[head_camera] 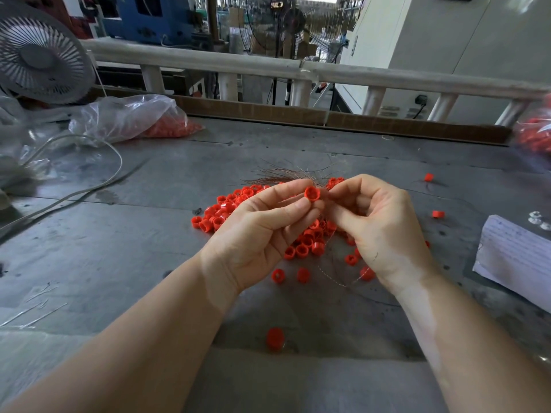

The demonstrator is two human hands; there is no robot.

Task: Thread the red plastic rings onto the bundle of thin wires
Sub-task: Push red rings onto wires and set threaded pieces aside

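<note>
My left hand (262, 231) pinches one red plastic ring (312, 194) between thumb and fingertips, its hole facing the camera. Close to its right, my right hand (378, 225) pinches a thin wire (343, 283) that loops down below the palm. A bundle of thin coppery wires (286, 175) lies on the grey table (119, 263) just behind both hands. A pile of loose red rings (304, 242) spreads under and around the hands, partly hidden by them.
A clear bag of red rings (167, 128) lies at the back left beside a white fan (38, 55) and its cable (89, 189). A second bag (533, 135) sits at the right edge, and paper sheets (512, 257) lie on the right. Stray rings (275, 338) dot the table.
</note>
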